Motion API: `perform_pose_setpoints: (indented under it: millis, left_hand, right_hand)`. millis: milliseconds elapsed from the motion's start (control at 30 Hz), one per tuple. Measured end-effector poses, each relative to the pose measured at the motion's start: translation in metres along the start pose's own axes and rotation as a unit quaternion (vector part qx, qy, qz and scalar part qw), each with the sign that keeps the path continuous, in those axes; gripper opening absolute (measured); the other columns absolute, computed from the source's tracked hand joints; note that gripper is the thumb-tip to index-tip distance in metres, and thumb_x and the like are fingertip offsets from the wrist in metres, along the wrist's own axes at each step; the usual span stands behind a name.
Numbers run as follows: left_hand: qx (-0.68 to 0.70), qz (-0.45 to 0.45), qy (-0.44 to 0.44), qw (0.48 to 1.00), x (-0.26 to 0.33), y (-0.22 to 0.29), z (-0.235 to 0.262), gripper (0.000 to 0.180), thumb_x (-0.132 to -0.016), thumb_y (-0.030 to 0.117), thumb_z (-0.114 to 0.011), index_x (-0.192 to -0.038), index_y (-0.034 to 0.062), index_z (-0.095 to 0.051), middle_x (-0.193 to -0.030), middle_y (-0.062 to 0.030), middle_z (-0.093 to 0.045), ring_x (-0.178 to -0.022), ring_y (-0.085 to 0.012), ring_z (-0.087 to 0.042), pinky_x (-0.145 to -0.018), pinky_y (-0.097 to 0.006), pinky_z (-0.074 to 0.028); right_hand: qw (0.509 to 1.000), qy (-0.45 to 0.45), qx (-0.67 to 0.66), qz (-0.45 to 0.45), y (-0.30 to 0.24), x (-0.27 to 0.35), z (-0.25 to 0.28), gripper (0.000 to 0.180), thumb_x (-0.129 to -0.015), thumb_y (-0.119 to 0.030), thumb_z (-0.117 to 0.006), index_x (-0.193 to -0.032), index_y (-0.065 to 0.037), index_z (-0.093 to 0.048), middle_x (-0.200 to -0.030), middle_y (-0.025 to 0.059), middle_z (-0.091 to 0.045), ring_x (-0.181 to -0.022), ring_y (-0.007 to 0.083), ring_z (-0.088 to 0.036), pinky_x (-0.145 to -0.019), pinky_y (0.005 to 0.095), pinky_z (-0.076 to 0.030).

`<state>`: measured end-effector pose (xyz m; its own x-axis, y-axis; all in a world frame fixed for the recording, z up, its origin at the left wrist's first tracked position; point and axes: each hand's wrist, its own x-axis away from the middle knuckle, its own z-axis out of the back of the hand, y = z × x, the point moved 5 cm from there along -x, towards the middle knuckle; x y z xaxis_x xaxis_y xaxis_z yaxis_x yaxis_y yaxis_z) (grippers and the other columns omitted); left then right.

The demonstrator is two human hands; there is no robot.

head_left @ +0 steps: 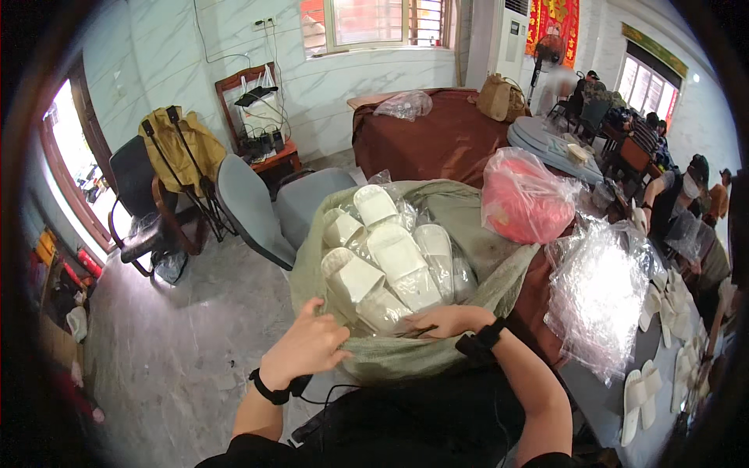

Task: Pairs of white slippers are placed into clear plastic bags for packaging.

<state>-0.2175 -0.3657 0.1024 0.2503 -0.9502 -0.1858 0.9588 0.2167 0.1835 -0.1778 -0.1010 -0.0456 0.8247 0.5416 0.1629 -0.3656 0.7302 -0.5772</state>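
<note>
A large pale green woven sack [398,359] stands open in front of me, with several white slippers [396,251] in clear plastic bags inside it. At the sack's near left rim, my left hand [306,343] has its thumb outside and bent fingers over the edge, closed on the fabric; one finger sticks out to the left. My right hand [449,320] reaches over the near rim into the sack, beside the bagged slippers at the front. Its fingertips are partly hidden there, so whether they grip anything does not show.
A pink bundle in clear plastic [524,199] sits at the sack's right. Beyond it lie a pile of clear bags [597,288] and loose white slippers [641,398] on a grey table. Grey chairs [253,210] stand left; a brown-covered table [429,140] is behind. People sit far right.
</note>
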Motion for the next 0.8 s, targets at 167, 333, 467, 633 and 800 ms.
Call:
perform_pose_setpoints:
  millis: [167,333,467,633,800]
  left_hand:
    - [0.081,0.007,0.035,0.996,-0.029,-0.009,-0.009,0.035,-0.075,0.036,-0.083,-0.090,0.0061,-0.070,-0.081,-0.0088,-0.067,-0.085,-0.0253,-0.066,-0.107,-0.051,-0.034]
    - [-0.079,-0.023,0.048,0.995,-0.099,-0.024,-0.066,0.088,-0.069,0.041,-0.087,-0.148,0.0271,-0.050,-0.161,-0.0097,-0.035,-0.150,-0.0353,-0.026,-0.111,-0.074,-0.020]
    - [-0.044,0.056,-0.098,0.993,-0.139,-0.024,-0.094,0.105,-0.061,0.038,-0.092,-0.151,0.0414,-0.041,-0.170,-0.0037,-0.009,-0.153,-0.0446,0.001,-0.104,-0.086,-0.016]
    - [-0.087,0.085,-0.255,0.959,-0.157,-0.030,-0.145,0.110,-0.053,0.024,-0.097,-0.147,0.0459,-0.045,-0.170,0.0010,0.004,-0.151,-0.0475,0.011,-0.102,-0.088,-0.019]
    - [-0.053,0.115,-0.271,0.954,-0.168,-0.054,-0.149,0.095,-0.063,0.005,-0.089,-0.142,0.0424,-0.051,-0.170,0.0028,0.005,-0.152,-0.0463,0.010,-0.101,-0.089,-0.020]
  right_hand:
    - [0.988,-0.079,-0.086,-0.100,-0.038,0.054,0.022,0.030,-0.099,-0.024,-0.054,-0.116,0.000,-0.062,-0.098,0.0230,-0.068,-0.087,0.0384,-0.067,-0.077,0.0447,-0.051]
    - [0.989,-0.098,-0.017,-0.109,-0.083,0.098,0.005,0.024,-0.092,-0.017,-0.054,-0.107,-0.001,-0.064,-0.095,0.0206,-0.069,-0.094,0.0385,-0.067,-0.077,0.0439,-0.050]
    - [0.982,-0.043,0.088,-0.162,-0.078,0.120,-0.024,0.020,-0.090,-0.014,-0.055,-0.107,-0.009,-0.065,-0.094,0.0122,-0.070,-0.095,0.0295,-0.068,-0.085,0.0409,-0.045]
    - [0.973,0.100,0.167,-0.122,-0.107,0.132,-0.014,0.021,-0.087,-0.011,-0.061,-0.108,-0.011,-0.062,-0.103,0.0048,-0.065,-0.100,0.0264,-0.065,-0.082,0.0400,-0.045]
    - [0.968,0.116,0.147,-0.167,-0.090,0.123,-0.025,0.035,-0.087,-0.008,-0.060,-0.122,-0.009,-0.061,-0.109,0.0086,-0.065,-0.102,0.0259,-0.064,-0.086,0.0384,-0.044]
